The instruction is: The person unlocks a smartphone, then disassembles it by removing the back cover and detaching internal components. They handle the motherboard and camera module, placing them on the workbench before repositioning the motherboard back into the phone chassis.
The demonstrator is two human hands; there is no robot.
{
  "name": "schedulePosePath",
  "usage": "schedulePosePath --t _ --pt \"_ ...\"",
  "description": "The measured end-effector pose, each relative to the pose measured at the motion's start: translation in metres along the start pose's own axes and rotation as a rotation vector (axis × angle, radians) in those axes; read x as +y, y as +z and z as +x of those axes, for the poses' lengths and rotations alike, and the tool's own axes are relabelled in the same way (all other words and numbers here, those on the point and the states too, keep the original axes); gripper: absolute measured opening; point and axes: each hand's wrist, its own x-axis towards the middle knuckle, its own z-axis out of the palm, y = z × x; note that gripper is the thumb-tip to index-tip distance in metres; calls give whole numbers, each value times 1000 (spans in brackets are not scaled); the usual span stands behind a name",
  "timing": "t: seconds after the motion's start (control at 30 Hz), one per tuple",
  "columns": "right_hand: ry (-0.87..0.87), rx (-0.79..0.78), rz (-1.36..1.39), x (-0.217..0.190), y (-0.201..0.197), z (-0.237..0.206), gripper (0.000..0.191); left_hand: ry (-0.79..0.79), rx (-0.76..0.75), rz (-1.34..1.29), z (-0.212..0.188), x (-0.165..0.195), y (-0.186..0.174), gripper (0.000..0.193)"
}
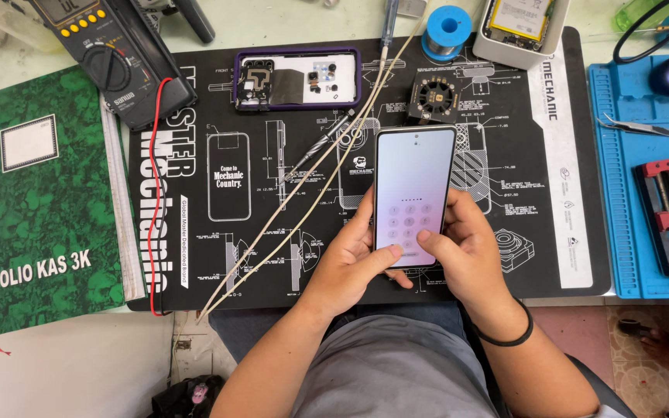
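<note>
A black work mat [195,255] is being used as the working surface over most of the table [288,23], with a green hardcover ledger [36,201] lying at nine o'clock and a blue repair tray [621,232] at three o'clock. A multimeter [110,54] is resting at eleven o'clock, its red lead trailing down the mat. At twelve o'clock an opened phone in a purple case [296,77] is lying with its insides exposed — a solder spool [447,29] sits just to its right.

Near the centre, at about five o'clock, a smartphone [412,193] with a lit keypad screen is being held upright above the mat. It is being cradled by the left hand [350,267], fingers wrapped narrowly round its lower left edge, while the right hand [466,251] is gripping the lower right edge, its thumb being pressed to the screen.

The phone is judged light, stiff, smooth-sided and breakable at the glass — best taken by its long edges.
</note>
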Motion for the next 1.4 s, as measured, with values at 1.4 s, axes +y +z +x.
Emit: schedulePosePath --t 1.4 --pt "83 -189 -6 -9 -18 -3 86 -21 -2 -9 -1 5 2 88"
